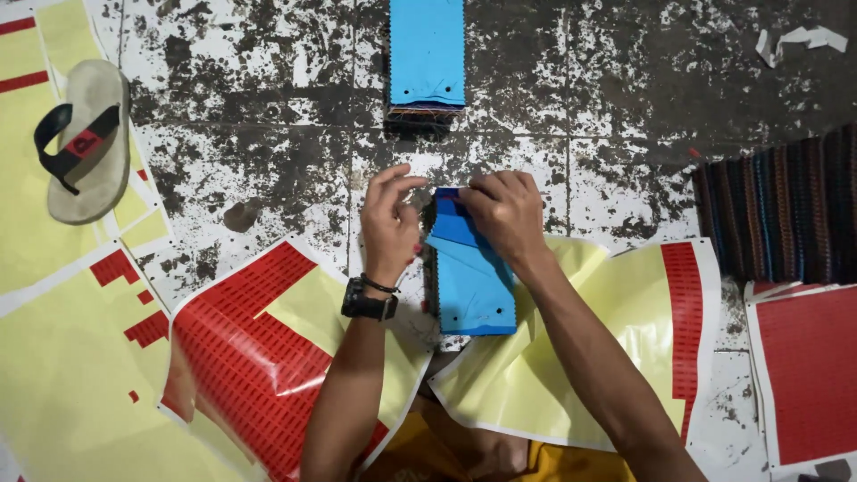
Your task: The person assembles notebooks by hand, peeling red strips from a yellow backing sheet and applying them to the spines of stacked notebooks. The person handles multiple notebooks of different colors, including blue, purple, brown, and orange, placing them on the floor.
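Your forearms come up from the bottom edge over two big sticker sheets, a red and yellow one [259, 357] on the left and a mostly yellow one [571, 357] under your right arm. Both hands meet at the blue swatch stack [473, 281] lying on the stained floor [268, 161] right in front of you. Right hand [504, 210] is closed down on the stack's top end, pinching the upper blue piece so it lifts and folds. Left hand [390, 219], the one with the black watch [368, 303], sits just beside the stack's left edge, fingers loosely curled, thumb and forefinger narrowed; looks like it's gripping something tiny, but I honestly can't tell. Farther up there's a second blue stack [427, 54], well apart from yours. Sandal [85, 138] at the far left, dark striped swatches [777, 205] at the right.
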